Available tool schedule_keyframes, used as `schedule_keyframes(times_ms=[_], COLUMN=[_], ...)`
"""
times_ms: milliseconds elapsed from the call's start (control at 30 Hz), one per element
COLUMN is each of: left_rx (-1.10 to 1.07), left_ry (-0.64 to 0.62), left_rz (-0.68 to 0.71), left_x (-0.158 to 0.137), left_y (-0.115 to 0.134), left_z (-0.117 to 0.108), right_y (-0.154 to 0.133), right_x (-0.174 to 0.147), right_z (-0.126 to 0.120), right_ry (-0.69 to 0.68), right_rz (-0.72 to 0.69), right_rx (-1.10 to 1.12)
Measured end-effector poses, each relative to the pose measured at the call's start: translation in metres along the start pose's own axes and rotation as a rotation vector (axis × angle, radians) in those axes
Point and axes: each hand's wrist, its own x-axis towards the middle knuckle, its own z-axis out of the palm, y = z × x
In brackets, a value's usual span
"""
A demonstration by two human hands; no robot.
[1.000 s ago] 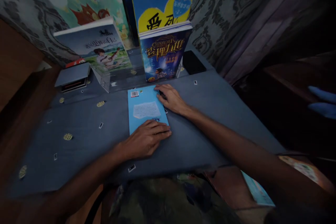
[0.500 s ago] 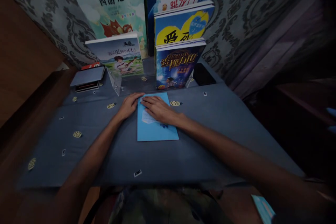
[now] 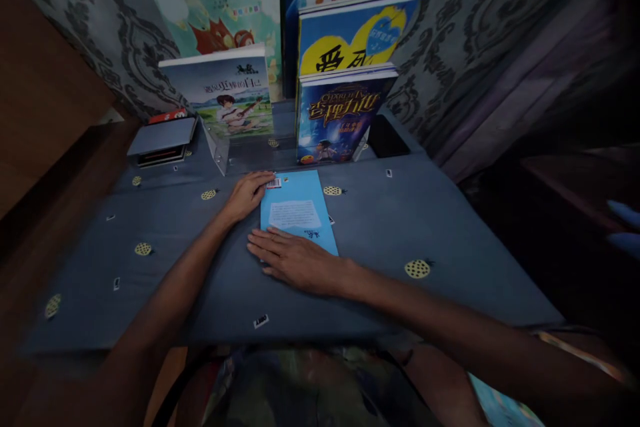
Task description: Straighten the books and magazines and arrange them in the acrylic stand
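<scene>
A light blue book point(image 3: 293, 190) lies flat on the cloth-covered table, its back cover up, with a barcode near the top left and a pale text panel in the middle. At its upper left corner rests my left hand point(image 3: 249, 193), fingers stretched out over the edge. My right hand point(image 3: 300, 261) lies flat across the book's lower end, fingers extended toward the left and holding nothing. It hides the bottom edge of the book.
Several upright books stand behind, including a dark blue one point(image 3: 340, 117) and one with a guitar player point(image 3: 230, 93) in a clear stand. A small stack of books point(image 3: 163, 139) lies at the left, a black flat object point(image 3: 387, 137) at the right. Patterned wall point(image 3: 460, 47) behind.
My right hand has slid down from the top of the blue book to its lower end, uncovering the barcode and text panel. My left hand stays at the upper left corner.
</scene>
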Motion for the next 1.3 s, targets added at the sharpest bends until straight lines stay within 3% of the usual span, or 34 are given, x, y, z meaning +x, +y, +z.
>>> schedule_keyframes(times_ms=[267, 433, 733, 833, 1067, 1300], left_rx=[0.008, 0.016, 0.051, 0.063, 0.168, 0.221], left_ry=[0.007, 0.009, 0.006, -0.011, -0.028, -0.009], left_rz=[0.006, -0.013, -0.005, -0.013, -0.078, 0.002], left_x=[-0.001, -0.002, -0.002, -0.003, -0.010, -0.027], left_y=[-0.001, 0.001, 0.004, 0.005, 0.014, 0.026], left_z=[0.003, 0.003, 0.002, 0.003, 0.009, 0.010], right_y=[0.012, 0.029, 0.117, 0.131, 0.111, 0.064], right_x=[-0.039, -0.059, -0.030, -0.026, -0.032, -0.068], right_z=[-0.013, -0.025, -0.045, -0.046, -0.043, -0.035], right_ry=[0.123, 0.083, 0.186, 0.202, 0.145, 0.117], right_rz=[0.169, 0.278, 0.455, 0.477, 0.495, 0.377], right_rx=[-0.017, 0.007, -0.088, -0.145, -0.276, -0.277])
